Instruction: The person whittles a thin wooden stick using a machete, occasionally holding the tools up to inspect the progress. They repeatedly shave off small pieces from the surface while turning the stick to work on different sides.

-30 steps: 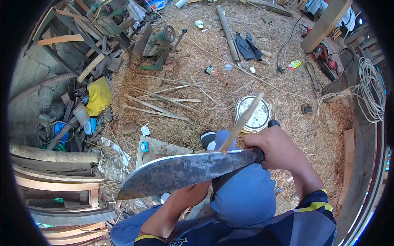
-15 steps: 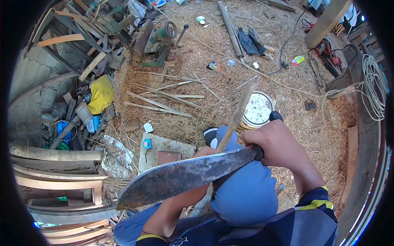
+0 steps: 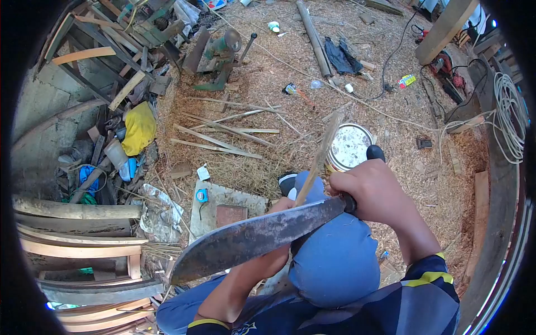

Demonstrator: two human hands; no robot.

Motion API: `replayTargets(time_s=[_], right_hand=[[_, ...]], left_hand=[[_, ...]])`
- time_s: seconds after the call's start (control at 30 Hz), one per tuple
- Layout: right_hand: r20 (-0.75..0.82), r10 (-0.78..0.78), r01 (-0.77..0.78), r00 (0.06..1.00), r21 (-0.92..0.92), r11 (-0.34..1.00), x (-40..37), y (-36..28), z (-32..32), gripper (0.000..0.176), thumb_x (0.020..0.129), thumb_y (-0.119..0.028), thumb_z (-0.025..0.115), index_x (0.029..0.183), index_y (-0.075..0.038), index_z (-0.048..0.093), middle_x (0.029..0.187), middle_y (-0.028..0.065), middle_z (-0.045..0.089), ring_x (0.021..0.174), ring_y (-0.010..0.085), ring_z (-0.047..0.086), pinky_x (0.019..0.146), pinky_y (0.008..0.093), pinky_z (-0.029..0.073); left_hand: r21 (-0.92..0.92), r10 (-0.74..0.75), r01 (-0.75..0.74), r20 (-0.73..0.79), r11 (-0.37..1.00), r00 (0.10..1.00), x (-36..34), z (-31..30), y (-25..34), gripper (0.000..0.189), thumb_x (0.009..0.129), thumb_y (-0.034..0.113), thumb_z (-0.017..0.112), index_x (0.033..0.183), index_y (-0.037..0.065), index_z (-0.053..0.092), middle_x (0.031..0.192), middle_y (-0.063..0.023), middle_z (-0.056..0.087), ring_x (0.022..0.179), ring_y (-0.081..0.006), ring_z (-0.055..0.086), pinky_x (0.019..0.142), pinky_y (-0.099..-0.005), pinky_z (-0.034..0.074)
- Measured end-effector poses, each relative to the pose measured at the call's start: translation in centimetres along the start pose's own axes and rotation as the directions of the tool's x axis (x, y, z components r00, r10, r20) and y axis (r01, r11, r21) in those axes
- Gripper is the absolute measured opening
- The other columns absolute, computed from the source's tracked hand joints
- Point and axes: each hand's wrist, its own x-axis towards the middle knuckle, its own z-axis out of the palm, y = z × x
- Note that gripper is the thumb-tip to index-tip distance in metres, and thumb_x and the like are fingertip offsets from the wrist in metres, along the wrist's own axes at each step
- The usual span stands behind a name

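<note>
Dark machete | right hand: grip around its handle | left hand beside wooden stick: grip behind blade, can't tell

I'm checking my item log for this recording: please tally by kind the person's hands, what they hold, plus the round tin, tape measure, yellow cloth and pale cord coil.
Hands: 2 (left hand, partly hidden; right hand)
Large knife: 1
Upright wooden strip: 1
Round tin: 1
Tape measure: 1
Yellow cloth: 1
Pale cord coil: 1
Total: 8
</note>
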Motion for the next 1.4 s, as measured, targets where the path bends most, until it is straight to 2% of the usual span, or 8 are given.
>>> replayTargets(time_s=[0.27,0.37,0.47,0.67,0.97,1.17,1.33,1.4], right_hand=[[-0.015,-0.023,0.023,1.0,0.015,1.0,-0.1,0.1,0.0,0.025,0.071,-0.01,0.073,0.091,-0.014,0.059,0.069,0.0082,0.065,0.069,0.0338,0.069,0.06,0.047,0.05],[-0.001,-0.021,0.021,1.0,0.003,1.0,-0.1,0.2,0.1,0.025,0.071,-0.01,0.073,0.091,-0.014,0.059,0.069,0.0083,0.065,0.069,0.0337,0.069,0.06,0.0469,0.05],[0.003,-0.02,0.02,1.0,0.001,1.0,-0.2,0.3,0.1,0.026,0.07,-0.01,0.073,0.091,-0.014,0.059,0.068,0.0083,0.064,0.068,0.0335,0.069,0.06,0.0468,0.05],[-0.002,-0.02,0.02,1.0,0.017,1.0,-0.2,0.3,-0.1,0.024,0.07,-0.01,0.073,0.09,-0.014,0.059,0.068,0.008,0.064,0.068,0.0332,0.069,0.06,0.0468,0.05],[0.018,-0.016,0.016,1.0,0.004,1.0,-0.4,0.6,-0.1,0.026,0.071,-0.011,0.074,0.092,-0.015,0.059,0.067,0.008,0.064,0.067,0.0332,0.069,0.06,0.0471,0.05],[0.03,-0.012,0.013,0.999,-0.019,1.0,-0.5,0.6,-0.1,0.025,0.072,-0.011,0.073,0.092,-0.015,0.059,0.066,0.0082,0.064,0.067,0.033,0.069,0.059,0.0473,0.05],[0.032,-0.018,0.019,0.999,-0.026,0.999,-0.4,0.5,-0.1,0.025,0.072,-0.011,0.073,0.093,-0.014,0.059,0.066,0.0086,0.064,0.067,0.0331,0.069,0.059,0.0472,0.05],[0.004,-0.031,0.031,1.0,-0.049,0.998,-0.4,0.3,-0.1,0.023,0.074,-0.012,0.072,0.093,-0.013,0.058,0.066,0.0085,0.064,0.066,0.0332,0.069,0.058,0.0466,0.05]], left_hand=[[0.113,0.009,-0.013,0.031,0.994,0.999,-0.1,0.1,0.1,0.03,0.094,0.012,0.063,0.122,0.002,0.068,0.111,-0.0158,0.066,0.1,-0.0331,0.06,0.088,-0.0448,0.044],[-0.008,-0.055,0.056,0.051,0.998,0.997,-0.2,0.3,-0.1,0.029,0.096,0.011,0.062,0.123,0.003,0.068,0.112,-0.0165,0.066,0.102,-0.033,0.061,0.093,-0.0447,0.045],[0.093,0.084,-0.083,-0.011,0.992,0.996,-0.6,0.7,-0.9,0.027,0.099,0.01,0.059,0.124,0.002,0.067,0.115,-0.0173,0.066,0.102,-0.0312,0.062,0.092,-0.0425,0.046],[-0.305,-0.099,0.107,0.042,0.946,0.994,0.1,0.7,0.4,0.026,0.108,0.011,0.047,0.127,-0.002,0.058,0.115,-0.0181,0.06,0.104,-0.0283,0.059,0.093,-0.0383,0.047],[0.047,0.207,-0.203,-0.09,0.978,0.974,-0.1,1.1,-0.3,0.027,0.11,0.013,0.043,0.129,-0.003,0.054,0.111,-0.0176,0.06,0.104,-0.0263,0.058,0.095,-0.0376,0.047],[-0.015,0.177,-0.18,-0.118,0.983,0.977,-0.6,1.4,-0.5,0.026,0.109,0.009,0.044,0.13,-0.005,0.054,0.111,-0.0163,0.059,0.103,-0.0253,0.058,0.093,-0.0353,0.047],[-0.261,0.114,-0.14,-0.114,0.955,0.987,-0.2,1.6,-0.4,0.025,0.108,0.007,0.044,0.128,-0.005,0.055,0.113,-0.0167,0.059,0.101,-0.0253,0.059,0.091,-0.0352,0.048],[-0.188,0.106,-0.124,-0.102,0.974,0.989,0.1,1.2,0.1,0.025,0.107,0.007,0.046,0.127,-0.004,0.056,0.112,-0.0178,0.061,0.099,-0.0258,0.061,0.089,-0.0361,0.05]])
